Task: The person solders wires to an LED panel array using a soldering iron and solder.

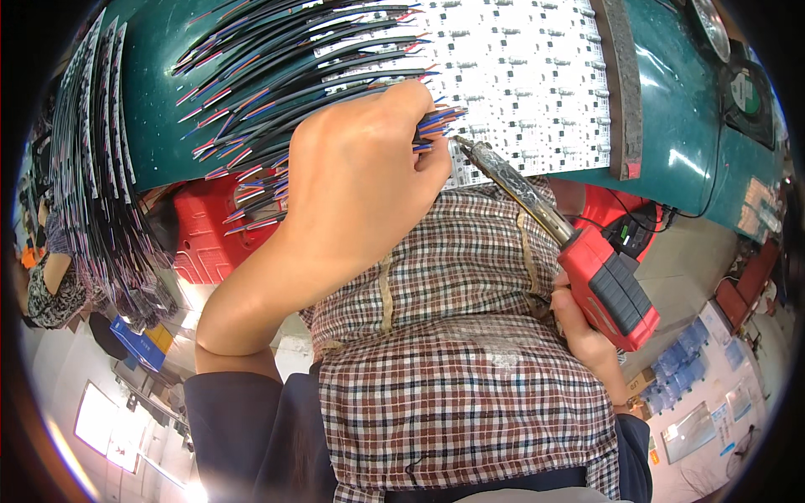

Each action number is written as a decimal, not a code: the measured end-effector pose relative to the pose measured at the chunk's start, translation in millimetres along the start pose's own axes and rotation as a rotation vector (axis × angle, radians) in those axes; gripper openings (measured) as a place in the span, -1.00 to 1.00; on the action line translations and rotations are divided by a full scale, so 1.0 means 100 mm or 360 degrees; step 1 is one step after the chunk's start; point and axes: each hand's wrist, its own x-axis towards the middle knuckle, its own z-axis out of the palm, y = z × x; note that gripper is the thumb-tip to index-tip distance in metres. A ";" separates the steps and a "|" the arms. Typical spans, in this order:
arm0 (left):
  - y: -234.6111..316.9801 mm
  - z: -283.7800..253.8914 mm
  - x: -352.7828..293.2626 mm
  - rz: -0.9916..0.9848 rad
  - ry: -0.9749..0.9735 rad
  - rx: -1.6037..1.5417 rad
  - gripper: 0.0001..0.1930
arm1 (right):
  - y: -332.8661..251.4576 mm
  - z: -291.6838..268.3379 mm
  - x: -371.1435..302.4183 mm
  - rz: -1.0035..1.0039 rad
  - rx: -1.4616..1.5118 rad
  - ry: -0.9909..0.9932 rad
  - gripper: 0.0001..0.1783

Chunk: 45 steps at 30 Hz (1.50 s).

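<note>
My left hand point(356, 159) is pinched round a black cable point(419, 134) whose thin blue, orange and white wire ends point(444, 121) stick out past the fingertips. Those ends lie over the near edge of a white circuit board sheet point(524, 84) dotted with small dark parts. Gripped in my right hand point(580, 331) is a red and black soldering iron point(599, 277). Its dark tip comes close to the wire ends; whether they touch, I cannot tell. Several more black cables point(260, 84) with bared coloured ends are spread in rows across the sheet's left part.
A dark grey bar point(622, 92) borders the sheet's right side on the green table point(671, 126). Bundles of cables and board strips point(96, 168) hang over the table's left end. Below are a red plastic stool point(210, 230) and, far left, another person's arm point(57, 272).
</note>
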 end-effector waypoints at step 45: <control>0.10 0.15 -0.19 -0.0118 -0.0088 -0.0146 -0.80 | 0.04 -0.09 -0.06 -0.0031 -0.0023 -0.0002 -0.71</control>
